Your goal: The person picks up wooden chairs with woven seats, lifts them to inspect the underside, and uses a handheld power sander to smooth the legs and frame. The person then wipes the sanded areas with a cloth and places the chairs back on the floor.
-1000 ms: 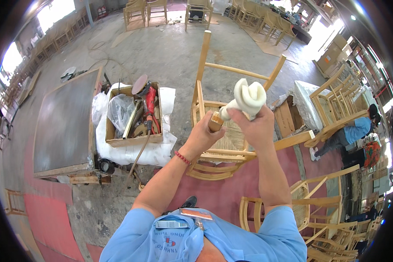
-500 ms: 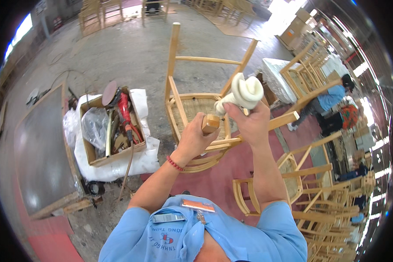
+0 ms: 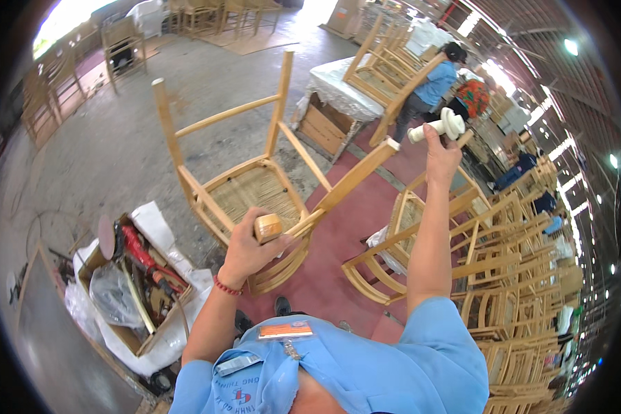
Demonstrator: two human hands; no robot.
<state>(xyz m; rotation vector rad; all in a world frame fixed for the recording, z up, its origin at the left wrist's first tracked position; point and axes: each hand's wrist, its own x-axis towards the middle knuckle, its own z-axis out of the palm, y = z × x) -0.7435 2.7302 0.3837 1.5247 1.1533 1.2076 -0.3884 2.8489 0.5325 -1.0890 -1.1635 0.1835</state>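
Observation:
A light wooden chair (image 3: 231,169) with a woven seat (image 3: 259,193) stands upturned before me, its legs pointing up. My left hand (image 3: 247,247) is closed around the near chair leg (image 3: 268,226), whose squared end shows between thumb and fingers. Off to the right and away from the chair, my right hand (image 3: 443,157) is raised, its fingers gripping a cream-white spool-shaped roll (image 3: 450,124) with a narrower stem. The hand partly hides the roll.
At left, a cardboard box (image 3: 152,338) holds a red power sander (image 3: 139,250) and plastic bags. More wooden chairs (image 3: 497,297) crowd the right side. Beyond, a person in blue (image 3: 431,86) stands by a covered table (image 3: 338,79) bearing chairs. Red matting (image 3: 324,276) lies underfoot.
My right hand has moved right, away from the chair leg, carrying the cream-white roll. The view has swung right; my left hand stays on the leg.

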